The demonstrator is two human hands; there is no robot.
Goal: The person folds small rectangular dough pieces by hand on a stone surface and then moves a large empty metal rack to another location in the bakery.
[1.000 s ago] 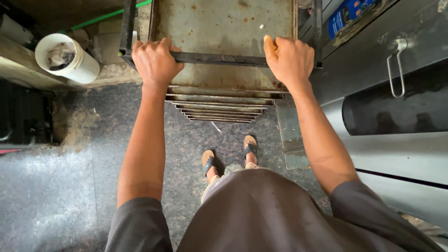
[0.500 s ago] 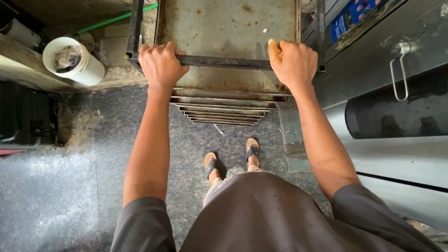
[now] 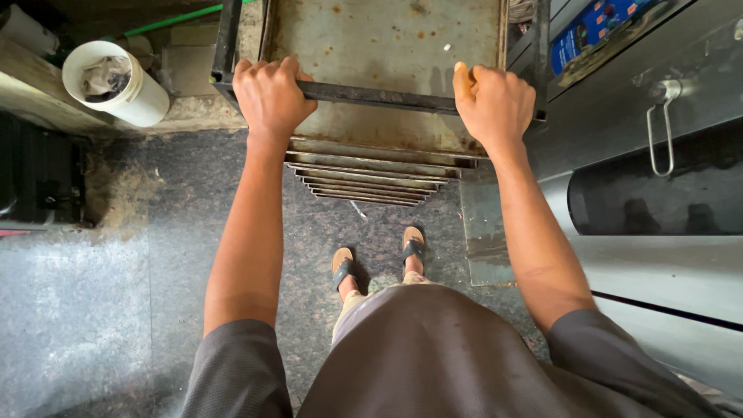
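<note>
Both hands sit a little further right in the view than a second ago. The left hand [image 3: 271, 97] shifts from the left end of the bar [image 3: 379, 97] towards the rack's middle, and the right hand [image 3: 495, 101] now lies close to the right post [image 3: 540, 58]. The rack [image 3: 224, 42] and its top tray [image 3: 387, 46] fill more of the top edge, with less floor [image 3: 101, 294] showing past the tray's near lip. The white bucket [image 3: 116, 81] moves right and slightly down, towards the left hand. The feet [image 3: 379, 259] and the wire hook [image 3: 662, 128] also drift right and a touch lower.
</note>
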